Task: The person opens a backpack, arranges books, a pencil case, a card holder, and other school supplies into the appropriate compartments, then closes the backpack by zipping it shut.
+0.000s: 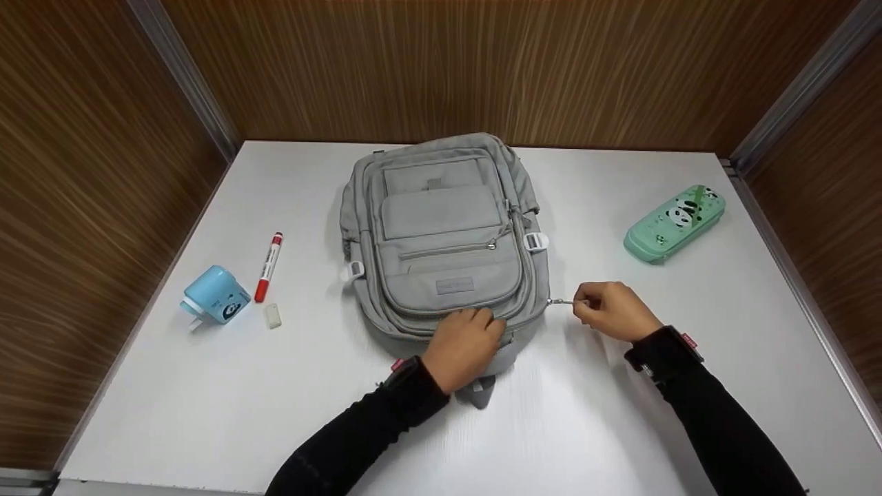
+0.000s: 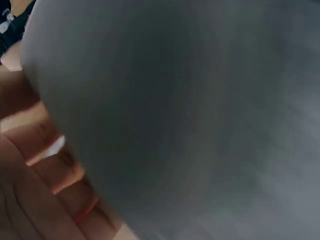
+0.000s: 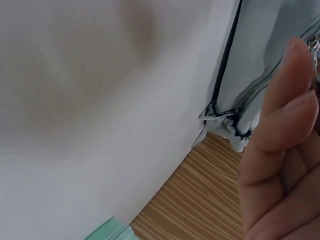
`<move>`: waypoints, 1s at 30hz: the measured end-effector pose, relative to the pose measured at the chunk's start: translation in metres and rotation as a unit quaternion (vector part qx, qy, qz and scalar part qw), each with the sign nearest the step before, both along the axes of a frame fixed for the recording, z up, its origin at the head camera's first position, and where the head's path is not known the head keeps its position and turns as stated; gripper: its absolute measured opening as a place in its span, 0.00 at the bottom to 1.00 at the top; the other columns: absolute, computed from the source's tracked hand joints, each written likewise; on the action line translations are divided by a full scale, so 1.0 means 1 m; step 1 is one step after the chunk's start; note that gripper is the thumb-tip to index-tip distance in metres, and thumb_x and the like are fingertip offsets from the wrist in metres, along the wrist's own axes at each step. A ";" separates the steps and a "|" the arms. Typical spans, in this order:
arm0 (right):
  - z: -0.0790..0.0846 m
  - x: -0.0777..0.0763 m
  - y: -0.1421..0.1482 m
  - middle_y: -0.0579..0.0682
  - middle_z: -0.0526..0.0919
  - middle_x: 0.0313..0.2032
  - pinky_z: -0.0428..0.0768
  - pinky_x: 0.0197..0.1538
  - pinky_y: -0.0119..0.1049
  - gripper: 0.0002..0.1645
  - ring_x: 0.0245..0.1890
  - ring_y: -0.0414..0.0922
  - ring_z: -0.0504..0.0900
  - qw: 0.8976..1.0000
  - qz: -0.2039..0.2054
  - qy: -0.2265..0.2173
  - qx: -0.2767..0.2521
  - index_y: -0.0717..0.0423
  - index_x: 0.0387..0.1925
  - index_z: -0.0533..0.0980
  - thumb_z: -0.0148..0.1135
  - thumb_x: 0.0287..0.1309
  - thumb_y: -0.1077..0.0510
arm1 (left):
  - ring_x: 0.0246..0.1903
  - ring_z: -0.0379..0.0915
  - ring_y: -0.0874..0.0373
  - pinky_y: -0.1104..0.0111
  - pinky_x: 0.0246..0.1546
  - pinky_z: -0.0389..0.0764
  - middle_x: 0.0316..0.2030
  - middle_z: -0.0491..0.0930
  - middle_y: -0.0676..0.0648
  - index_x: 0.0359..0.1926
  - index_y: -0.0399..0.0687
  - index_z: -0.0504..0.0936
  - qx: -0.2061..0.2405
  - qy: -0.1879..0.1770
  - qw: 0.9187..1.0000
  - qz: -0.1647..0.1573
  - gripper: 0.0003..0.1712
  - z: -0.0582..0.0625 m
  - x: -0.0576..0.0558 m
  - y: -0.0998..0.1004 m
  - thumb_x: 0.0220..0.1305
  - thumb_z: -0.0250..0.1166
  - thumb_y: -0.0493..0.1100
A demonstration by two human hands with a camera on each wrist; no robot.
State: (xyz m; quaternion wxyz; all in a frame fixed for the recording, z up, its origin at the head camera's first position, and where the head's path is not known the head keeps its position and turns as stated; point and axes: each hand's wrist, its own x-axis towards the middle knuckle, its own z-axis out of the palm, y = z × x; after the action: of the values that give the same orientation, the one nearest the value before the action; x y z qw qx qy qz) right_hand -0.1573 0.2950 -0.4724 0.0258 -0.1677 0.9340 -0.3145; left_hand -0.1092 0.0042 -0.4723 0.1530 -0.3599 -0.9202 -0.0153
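A grey backpack [image 1: 441, 215] lies front side up, its top toward the back wall. At its lower edge my left hand [image 1: 464, 350] grips the fabric, fingers curled over the top side. In the left wrist view, blurred grey fabric [image 2: 175, 125] fills most of the frame beside the curled fingers [image 2: 65, 172]. My right hand [image 1: 615, 311] pinches a metal zipper pull [image 1: 561, 302] between thumb and forefinger, drawn out from the bag's lower right side. The right wrist view shows that zipper pull [image 3: 313, 44] partly hidden behind the thumb side of the hand.
On the white table [image 1: 296, 399], a light-blue panda-print object [image 1: 217, 295], a red-and-white marker [image 1: 269, 266] and a small whitish eraser-like block [image 1: 273, 315] lie left of the bag. A green panda pencil case [image 1: 675, 224] lies right. Wood-patterned panels [image 1: 441, 69] enclose the back and sides.
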 end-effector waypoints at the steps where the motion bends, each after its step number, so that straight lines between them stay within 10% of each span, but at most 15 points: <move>1: -0.002 -0.001 -0.001 0.41 0.77 0.16 0.70 0.24 0.28 0.08 0.17 0.34 0.74 1.000 0.001 0.002 0.000 0.52 0.23 0.78 0.57 0.53 0.65 | 0.37 0.77 0.57 0.68 0.35 0.81 0.37 0.79 0.52 0.44 0.53 0.81 0.001 0.007 1.000 -0.001 0.09 -0.001 0.000 0.004 0.66 0.60 0.47; 17: 0.001 -0.019 -0.011 0.44 0.79 0.19 0.68 0.28 0.32 0.08 0.20 0.38 0.69 0.995 -0.016 0.079 0.055 0.54 0.26 0.81 0.57 0.54 0.64 | 0.35 0.78 0.60 0.71 0.36 0.81 0.38 0.82 0.56 0.44 0.59 0.81 0.033 -0.099 0.988 -0.114 0.12 0.002 -0.005 -0.033 0.58 0.66 0.43; 30: -0.005 -0.025 -0.004 0.44 0.75 0.17 0.65 0.28 0.34 0.07 0.20 0.42 0.68 0.994 -0.048 0.074 0.065 0.54 0.23 0.80 0.58 0.52 0.62 | 0.31 0.75 0.62 0.70 0.32 0.78 0.30 0.79 0.57 0.31 0.57 0.79 0.052 -0.115 0.986 -0.107 0.04 0.006 -0.012 -0.083 0.56 0.66 0.41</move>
State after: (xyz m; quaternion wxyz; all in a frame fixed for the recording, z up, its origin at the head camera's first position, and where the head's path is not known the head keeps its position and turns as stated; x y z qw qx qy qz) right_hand -0.1827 0.2913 -0.4778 -0.0472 -0.1434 0.9587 -0.2410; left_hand -0.1217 -0.0791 -0.4665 0.0619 -0.4438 -0.8858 -0.1205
